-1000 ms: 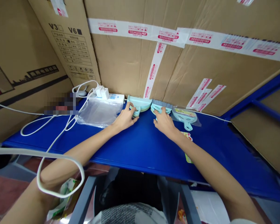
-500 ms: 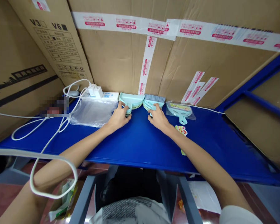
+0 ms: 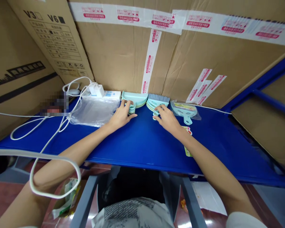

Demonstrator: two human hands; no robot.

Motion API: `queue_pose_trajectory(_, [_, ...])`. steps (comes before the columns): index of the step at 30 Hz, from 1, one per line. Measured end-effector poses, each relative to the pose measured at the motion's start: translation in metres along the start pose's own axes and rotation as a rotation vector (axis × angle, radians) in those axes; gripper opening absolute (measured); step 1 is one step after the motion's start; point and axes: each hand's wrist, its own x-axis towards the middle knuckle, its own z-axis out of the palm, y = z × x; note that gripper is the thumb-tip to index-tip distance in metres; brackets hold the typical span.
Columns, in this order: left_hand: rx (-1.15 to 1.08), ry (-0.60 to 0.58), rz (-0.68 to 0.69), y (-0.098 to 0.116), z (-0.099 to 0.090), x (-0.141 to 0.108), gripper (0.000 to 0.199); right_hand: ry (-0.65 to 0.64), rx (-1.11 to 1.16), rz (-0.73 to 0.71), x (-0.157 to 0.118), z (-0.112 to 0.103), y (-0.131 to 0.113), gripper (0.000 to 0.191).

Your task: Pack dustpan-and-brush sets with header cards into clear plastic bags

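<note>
Against the cardboard at the back of the blue table stands a stack of pale green dustpans (image 3: 135,97). My left hand (image 3: 122,115) is at the handles of this stack, fingertips on them and thumb spread apart. Just to the right lies a stack of pale green brushes (image 3: 156,102), the top one with grey bristles. My right hand (image 3: 166,117) touches the brush handles with bent fingers, the thumb near the handle end. A bagged dustpan set (image 3: 185,111) in clear plastic rests right of the brushes.
Clear plastic bags (image 3: 93,112) lie at the left beside a white power strip (image 3: 112,95) and looping white cables (image 3: 54,133). Colourful cards (image 3: 187,152) lie partly under my right forearm. Tall cardboard (image 3: 123,53) backs the table; a blue metal frame (image 3: 273,103) stands at the right.
The view has shifted slightly. My left thumb has moved away from the dustpan handles, and my right hand has slid a little toward the end of the brush handles.
</note>
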Motion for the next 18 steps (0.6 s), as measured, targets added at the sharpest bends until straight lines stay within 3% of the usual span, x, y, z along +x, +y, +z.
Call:
queue_pose_trajectory(5, [-0.025, -0.024, -0.025, -0.002, -0.006, 0.000, 0.054, -0.020, -0.029, -0.002, -0.001, 0.008, 0.004, 0.028])
queue_pose_trajectory(12, [-0.003, -0.037, -0.020, -0.005, -0.005, -0.001, 0.053, -0.064, -0.173, -0.011, -0.005, 0.014, 0.001, 0.032])
queue_pose_trajectory(18, [-0.014, -0.015, 0.001, -0.008, -0.001, 0.001, 0.051, -0.091, -0.152, -0.055, -0.002, 0.013, 0.003, 0.031])
